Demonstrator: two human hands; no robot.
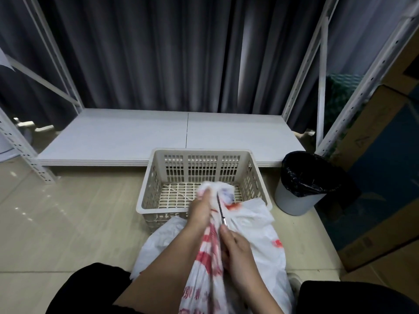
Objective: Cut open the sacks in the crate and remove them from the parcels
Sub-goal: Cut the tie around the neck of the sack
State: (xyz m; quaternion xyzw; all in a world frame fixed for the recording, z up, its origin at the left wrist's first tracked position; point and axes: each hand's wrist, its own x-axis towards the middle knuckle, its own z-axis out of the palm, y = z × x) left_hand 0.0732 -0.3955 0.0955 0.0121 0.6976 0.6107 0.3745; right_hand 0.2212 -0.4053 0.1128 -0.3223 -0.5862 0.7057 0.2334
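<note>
Two hands over crate (145, 201) | left hand (200, 206) grips sack (209, 252) | right hand (238, 250) grips scissors (221, 209)

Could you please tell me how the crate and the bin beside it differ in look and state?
The crate is beige, rectangular and slotted all over; the bin is round, grey and solid-walled. The bin is lined with a black bag; the crate has no liner. The top of the white and red sack the person is cutting hangs over the crate; nothing shows over the bin. Both stand open-topped on the floor.
</note>
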